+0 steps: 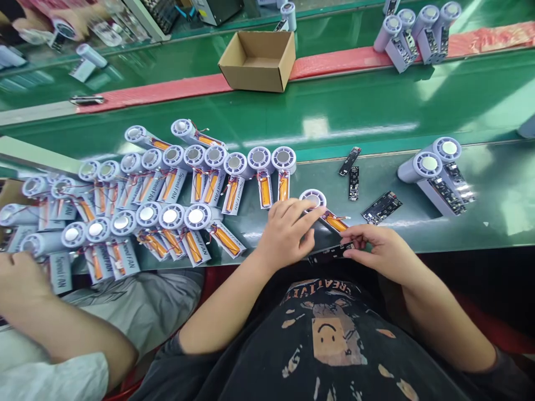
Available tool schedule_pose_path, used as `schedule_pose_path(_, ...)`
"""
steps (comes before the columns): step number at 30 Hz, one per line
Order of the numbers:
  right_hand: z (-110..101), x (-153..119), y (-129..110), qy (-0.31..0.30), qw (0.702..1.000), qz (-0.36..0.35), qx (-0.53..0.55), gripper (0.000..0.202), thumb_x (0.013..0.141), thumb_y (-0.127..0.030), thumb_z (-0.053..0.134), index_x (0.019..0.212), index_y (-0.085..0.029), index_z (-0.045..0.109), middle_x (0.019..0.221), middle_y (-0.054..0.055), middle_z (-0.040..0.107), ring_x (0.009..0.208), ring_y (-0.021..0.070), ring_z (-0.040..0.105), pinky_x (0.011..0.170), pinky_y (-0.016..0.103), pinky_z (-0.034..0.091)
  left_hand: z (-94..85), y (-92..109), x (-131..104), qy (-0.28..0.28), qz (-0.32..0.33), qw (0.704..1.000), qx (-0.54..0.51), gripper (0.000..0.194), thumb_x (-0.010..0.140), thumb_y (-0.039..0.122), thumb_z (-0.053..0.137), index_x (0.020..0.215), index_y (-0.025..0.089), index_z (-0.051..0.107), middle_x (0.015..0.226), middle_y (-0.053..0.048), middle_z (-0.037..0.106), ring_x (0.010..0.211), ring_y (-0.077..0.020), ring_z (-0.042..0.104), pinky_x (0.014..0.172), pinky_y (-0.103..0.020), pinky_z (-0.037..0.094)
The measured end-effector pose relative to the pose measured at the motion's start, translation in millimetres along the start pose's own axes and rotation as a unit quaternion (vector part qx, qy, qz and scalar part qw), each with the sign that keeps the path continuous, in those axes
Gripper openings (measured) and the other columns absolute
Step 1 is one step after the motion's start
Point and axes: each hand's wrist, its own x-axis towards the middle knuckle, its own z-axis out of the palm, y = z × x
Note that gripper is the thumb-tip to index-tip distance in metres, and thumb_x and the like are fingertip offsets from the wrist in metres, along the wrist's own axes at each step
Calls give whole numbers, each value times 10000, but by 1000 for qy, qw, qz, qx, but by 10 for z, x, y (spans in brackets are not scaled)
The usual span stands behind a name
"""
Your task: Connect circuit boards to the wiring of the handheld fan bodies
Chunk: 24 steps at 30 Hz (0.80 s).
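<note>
My left hand (286, 231) is curled over the round head of a lilac handheld fan (313, 196), gripping it on the bench. The fan's handle is open, showing an orange battery (335, 222) and thin wires. My right hand (378, 245) pinches a black circuit board (325, 254) by its right end, just below the fan's handle at the bench's front edge. Its fingertips are close to the handle's end. Several loose black boards, among them a wider board (382, 208), lie beyond my right hand. Left of my left hand stand many similar fans (234, 163) with batteries showing.
Two fans (428, 163) with boards in their handles stand at the right. An open cardboard box (261, 75) sits on the red strip (167, 93), with more fans (426, 18) at the back right. A co-worker's hand (20, 281) is near the fans at left.
</note>
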Motion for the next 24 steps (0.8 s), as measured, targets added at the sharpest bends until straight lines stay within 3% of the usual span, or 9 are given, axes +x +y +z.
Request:
schedule_pose_path(3,116,-26,-37,67,997,-44,-14,151,794,-271,709,940,-238,690,838,11,732,643,134,633,632,292,553,-59,195,-89,-124,-32,984,-127,439,866,293,546,1290,180,536,1172,-107,673,1046,-270,620,904,-423,480)
schedule_pose_path(6,111,18,-22,136,984,-111,-30,145,835,-341,673,936,-237,672,897,38,710,683,146,631,656,317,553,-28,310,-153,-243,-94,951,-166,267,892,244,512,1134,190,610,957,-72,717,841,-235,664,717,-359,509)
schedule_pose_path(7,89,54,-5,173,977,-110,-57,184,839,-365,664,968,-233,673,942,59,698,714,159,631,671,334,553,-6,319,-158,-234,-123,949,-172,212,886,211,501,1057,191,625,890,-57,708,784,-219,656,679,-339,501)
schedule_pose_path(9,44,146,32,203,968,-73,-131,288,833,-380,667,1075,-222,674,1050,100,678,796,192,636,722,374,553,45,301,-135,-154,-176,957,-171,118,850,194,520,922,185,613,808,-39,668,709,-194,622,633,-314,488)
schedule_pose_path(12,38,281,53,127,974,-42,-180,218,878,-314,602,1045,-223,706,1018,94,708,864,220,655,804,400,542,123,231,-20,-6,-180,974,-140,22,827,202,563,818,189,579,805,-41,656,740,-187,618,663,-307,511)
schedule_pose_path(16,97,351,19,140,983,-41,-115,203,885,-264,531,839,-234,726,830,47,731,813,200,670,760,349,539,203,154,151,-10,-64,995,-79,218,878,116,522,1044,188,643,1130,-82,713,980,-208,672,806,-324,541)
schedule_pose_path(18,94,347,30,146,987,-1,-69,179,850,-297,564,836,-237,732,826,38,738,772,189,671,712,330,538,232,134,169,-11,-60,995,-75,244,903,118,509,1077,197,662,1079,-69,735,936,-203,687,791,-325,543)
schedule_pose_path(20,65,341,76,153,986,45,-36,180,825,-355,602,824,-234,735,826,38,742,750,187,667,685,326,532,270,124,127,36,-99,986,-131,174,910,154,535,972,204,690,950,-49,745,888,-194,689,807,-328,544)
schedule_pose_path(24,36,384,194,213,969,96,80,272,783,-475,673,836,-213,717,747,29,701,655,157,620,642,325,516,368,134,-52,141,-232,923,-274,65,874,200,610,849,194,670,852,-39,724,807,-174,684,774,-322,557)
